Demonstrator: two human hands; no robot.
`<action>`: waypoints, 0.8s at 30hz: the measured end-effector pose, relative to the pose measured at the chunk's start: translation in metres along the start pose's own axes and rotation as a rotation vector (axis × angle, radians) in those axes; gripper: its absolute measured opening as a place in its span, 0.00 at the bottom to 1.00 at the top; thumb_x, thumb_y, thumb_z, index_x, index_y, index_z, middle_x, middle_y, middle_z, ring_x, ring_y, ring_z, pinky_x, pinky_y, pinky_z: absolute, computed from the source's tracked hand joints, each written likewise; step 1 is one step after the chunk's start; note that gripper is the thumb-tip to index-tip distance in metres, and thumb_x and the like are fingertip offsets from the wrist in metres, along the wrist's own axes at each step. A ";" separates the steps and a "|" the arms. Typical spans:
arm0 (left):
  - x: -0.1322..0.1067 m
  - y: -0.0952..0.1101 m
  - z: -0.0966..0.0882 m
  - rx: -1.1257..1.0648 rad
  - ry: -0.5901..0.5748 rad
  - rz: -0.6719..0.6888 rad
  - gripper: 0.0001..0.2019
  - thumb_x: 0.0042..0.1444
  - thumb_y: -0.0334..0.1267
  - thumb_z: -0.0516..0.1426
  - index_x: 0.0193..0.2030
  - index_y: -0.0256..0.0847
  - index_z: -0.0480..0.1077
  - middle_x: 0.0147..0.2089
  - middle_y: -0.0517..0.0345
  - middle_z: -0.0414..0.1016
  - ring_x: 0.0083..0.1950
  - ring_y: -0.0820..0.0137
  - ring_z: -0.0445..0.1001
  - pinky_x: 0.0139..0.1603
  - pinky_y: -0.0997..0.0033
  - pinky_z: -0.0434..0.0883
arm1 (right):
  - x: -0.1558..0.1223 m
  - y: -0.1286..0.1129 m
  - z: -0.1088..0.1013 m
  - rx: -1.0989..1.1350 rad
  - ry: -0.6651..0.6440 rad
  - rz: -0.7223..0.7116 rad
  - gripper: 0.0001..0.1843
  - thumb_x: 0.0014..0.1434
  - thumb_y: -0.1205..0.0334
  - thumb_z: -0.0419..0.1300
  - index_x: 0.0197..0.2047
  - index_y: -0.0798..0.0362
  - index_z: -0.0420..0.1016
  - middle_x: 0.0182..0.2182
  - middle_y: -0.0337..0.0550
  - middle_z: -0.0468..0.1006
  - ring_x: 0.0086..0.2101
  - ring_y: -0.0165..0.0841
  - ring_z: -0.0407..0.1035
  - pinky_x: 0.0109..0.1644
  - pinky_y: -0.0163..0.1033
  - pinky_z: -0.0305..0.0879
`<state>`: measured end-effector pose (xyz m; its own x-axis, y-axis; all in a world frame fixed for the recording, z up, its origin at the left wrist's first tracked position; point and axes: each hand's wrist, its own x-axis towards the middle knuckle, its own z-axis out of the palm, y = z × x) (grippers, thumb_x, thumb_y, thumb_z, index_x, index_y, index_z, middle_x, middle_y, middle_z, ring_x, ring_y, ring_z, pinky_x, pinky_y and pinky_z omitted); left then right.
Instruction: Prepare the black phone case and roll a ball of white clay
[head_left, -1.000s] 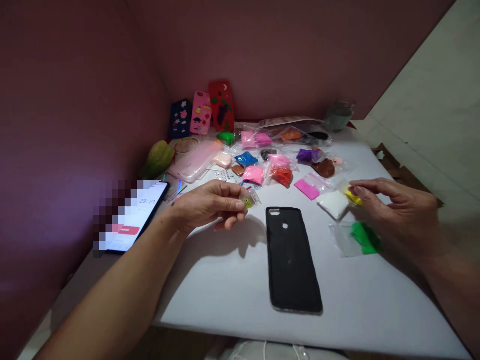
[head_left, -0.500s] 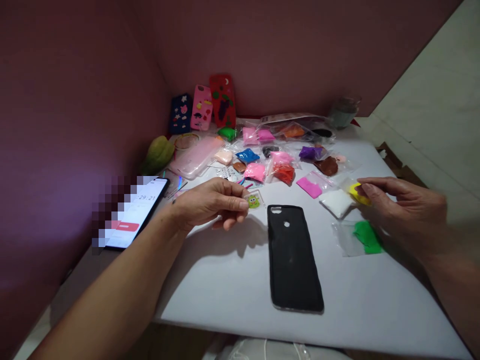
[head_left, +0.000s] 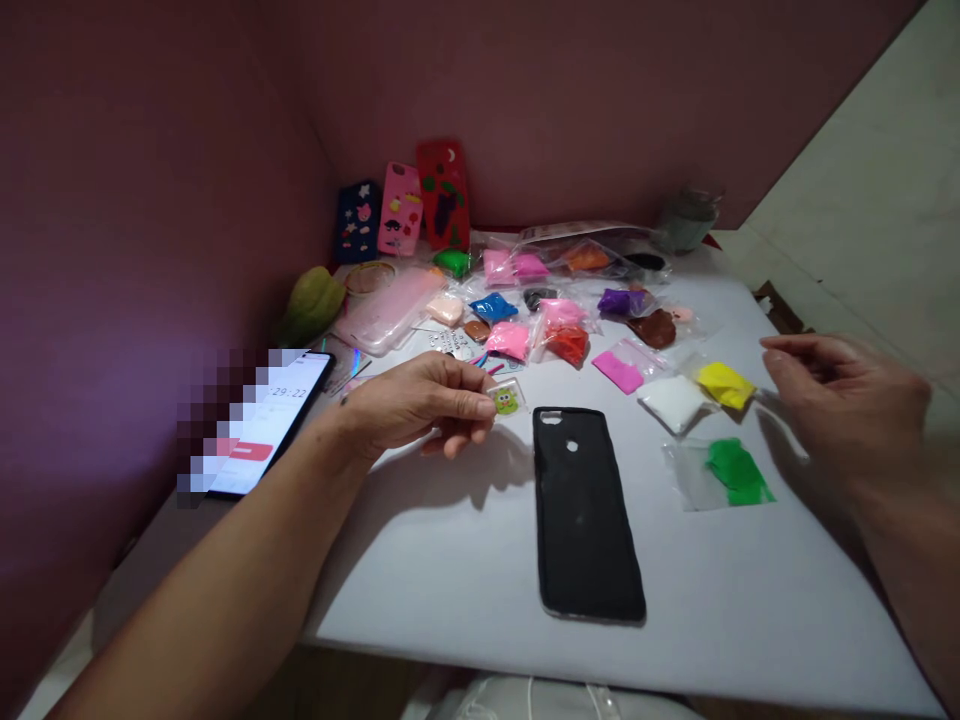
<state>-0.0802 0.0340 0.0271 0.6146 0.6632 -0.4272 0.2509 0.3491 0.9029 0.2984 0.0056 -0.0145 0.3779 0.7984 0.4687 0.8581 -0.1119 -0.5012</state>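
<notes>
My left hand (head_left: 431, 405) is closed, pinching a small clear square piece (head_left: 508, 398) with a green cartoon face between thumb and fingers, above the white tabletop. Just right of it, a black phone case (head_left: 589, 515) with cut-outs at its top lies flat. My right hand (head_left: 847, 395) hovers at the right, thumb and index finger together, and nothing shows between them. Nearest to it is a yellow clay packet (head_left: 726, 384), apart from the fingers. Beside that lie a white packet (head_left: 673, 404) and a clear bag with green clay (head_left: 739, 472).
Several coloured clay packets, such as a blue one (head_left: 493, 307) and a red one (head_left: 566, 344), cover the back. Decorated phone cases (head_left: 444, 195) lean on the wall. A lit phone (head_left: 274, 430) and a green fruit (head_left: 311, 305) are left; a glass jar (head_left: 688, 218) stands back right.
My right hand has let go of the yellow packet and drawn away to the right. The packet now lies beside the white one. My left hand keeps its hold, almost still.
</notes>
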 end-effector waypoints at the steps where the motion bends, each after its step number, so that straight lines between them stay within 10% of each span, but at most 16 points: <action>1: 0.000 0.000 0.000 0.001 0.000 0.002 0.08 0.54 0.35 0.62 0.27 0.33 0.73 0.24 0.58 0.74 0.19 0.80 0.68 0.18 0.83 0.62 | 0.003 0.001 0.001 -0.021 -0.024 0.043 0.21 0.55 0.53 0.57 0.46 0.53 0.81 0.41 0.52 0.80 0.34 0.42 0.74 0.40 0.48 0.69; 24: 0.003 -0.005 -0.005 0.097 0.064 -0.054 0.10 0.53 0.41 0.64 0.30 0.35 0.74 0.22 0.59 0.72 0.19 0.78 0.67 0.20 0.78 0.61 | 0.008 0.005 0.012 0.007 -0.258 0.155 0.25 0.44 0.47 0.59 0.40 0.53 0.81 0.36 0.50 0.80 0.32 0.42 0.71 0.42 0.49 0.68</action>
<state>-0.0834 0.0376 0.0215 0.5500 0.6874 -0.4743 0.3550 0.3216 0.8778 0.3012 0.0184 -0.0222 0.4027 0.8963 0.1860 0.7942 -0.2411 -0.5577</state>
